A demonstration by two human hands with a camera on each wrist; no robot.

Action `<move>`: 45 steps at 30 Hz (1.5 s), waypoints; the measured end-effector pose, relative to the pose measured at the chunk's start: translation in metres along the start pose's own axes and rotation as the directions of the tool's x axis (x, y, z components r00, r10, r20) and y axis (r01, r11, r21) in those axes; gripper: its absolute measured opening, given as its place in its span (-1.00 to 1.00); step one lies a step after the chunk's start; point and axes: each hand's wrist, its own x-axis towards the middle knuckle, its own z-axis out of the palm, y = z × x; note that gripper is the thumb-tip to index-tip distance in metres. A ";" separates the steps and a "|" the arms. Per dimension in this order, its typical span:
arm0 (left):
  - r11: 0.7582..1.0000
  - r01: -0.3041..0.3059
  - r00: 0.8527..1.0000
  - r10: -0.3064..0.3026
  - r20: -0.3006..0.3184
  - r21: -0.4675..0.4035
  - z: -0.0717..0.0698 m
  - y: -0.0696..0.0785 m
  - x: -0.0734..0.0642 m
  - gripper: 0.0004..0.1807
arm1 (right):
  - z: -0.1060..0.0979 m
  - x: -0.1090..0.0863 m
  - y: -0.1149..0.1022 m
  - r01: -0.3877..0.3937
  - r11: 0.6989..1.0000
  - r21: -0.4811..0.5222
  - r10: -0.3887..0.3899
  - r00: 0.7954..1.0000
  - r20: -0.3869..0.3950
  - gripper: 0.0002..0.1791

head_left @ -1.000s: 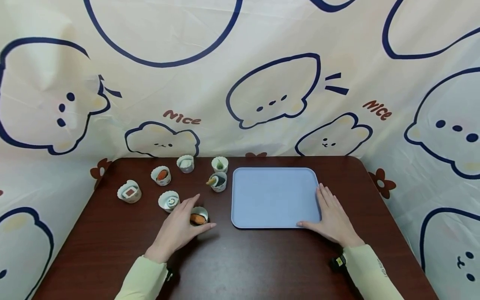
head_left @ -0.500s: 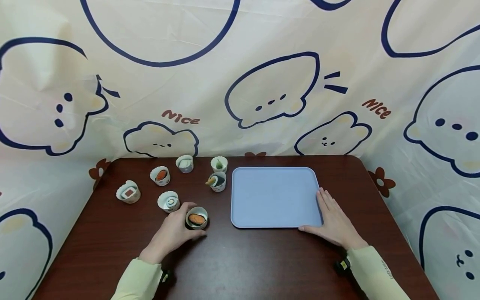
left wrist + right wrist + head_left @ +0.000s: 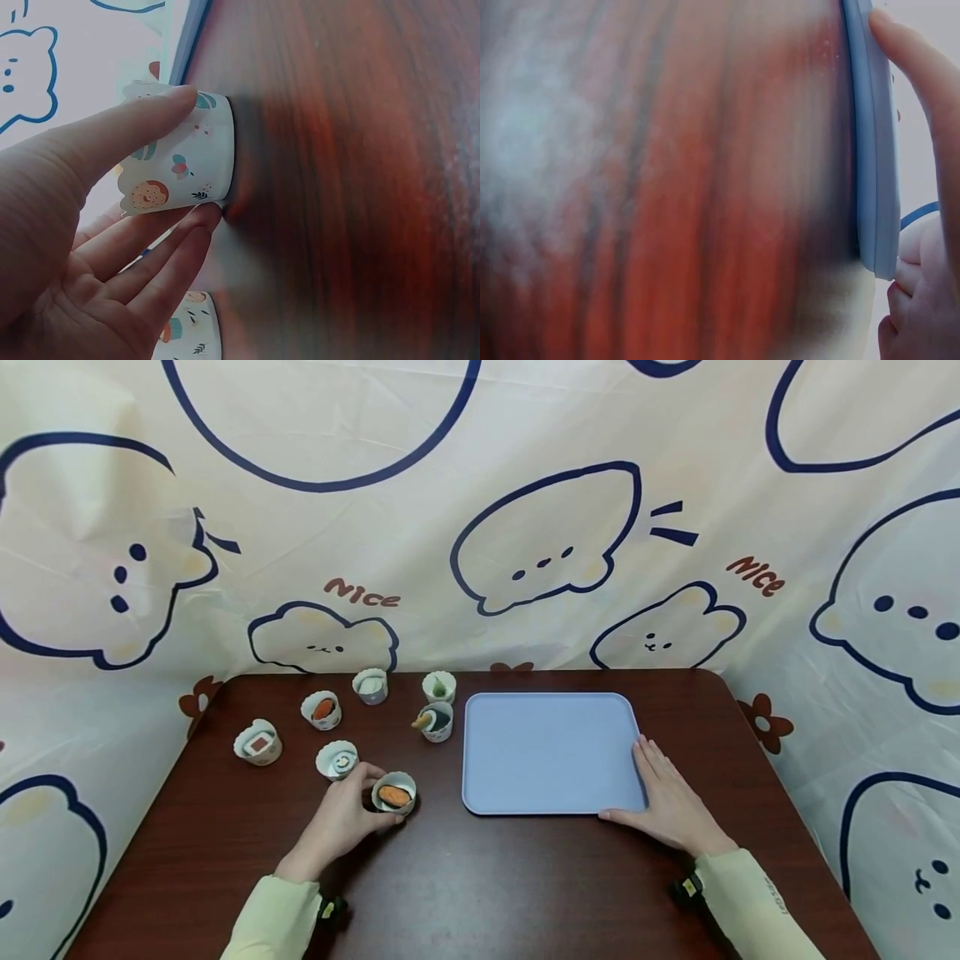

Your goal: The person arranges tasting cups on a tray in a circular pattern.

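Note:
My left hand grips a small paper baking cup, thumb on the near side and fingers behind. Inside the cup is a sushi-like piece with an orange top. In the left wrist view the cup shows cartoon prints and a scalloped rim, with its base close to the tabletop. My right hand rests at the near right corner of a light blue tray, fingers fairly straight along its right side and thumb at the front edge. The right wrist view shows the thumb against the tray rim.
Beside my left hand stands a cup with a white roll. Farther back are cups with a square-topped piece, an orange piece, a white piece, a green piece and a tan-tipped piece, all on the brown table.
My left hand has come in from above the orange-topped piece's cup to its left side and closed its thumb and fingers on it. My right hand has stayed at the tray corner.

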 end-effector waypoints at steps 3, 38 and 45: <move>1.000 0.000 1.000 0.000 -0.004 -0.011 0.000 -0.001 0.001 -0.34 | 0.000 0.001 0.000 0.002 1.000 0.004 -0.002 1.000 0.003 0.50; 0.984 -0.098 0.990 0.081 -0.113 -0.148 0.019 0.028 0.021 -0.39 | 0.001 0.016 0.007 0.041 0.998 -0.038 -0.039 0.999 0.030 0.41; 0.976 -0.107 0.990 0.087 -0.109 -0.191 0.022 0.038 0.027 -0.40 | 0.004 0.017 0.008 0.041 0.998 -0.046 -0.040 0.999 0.030 0.41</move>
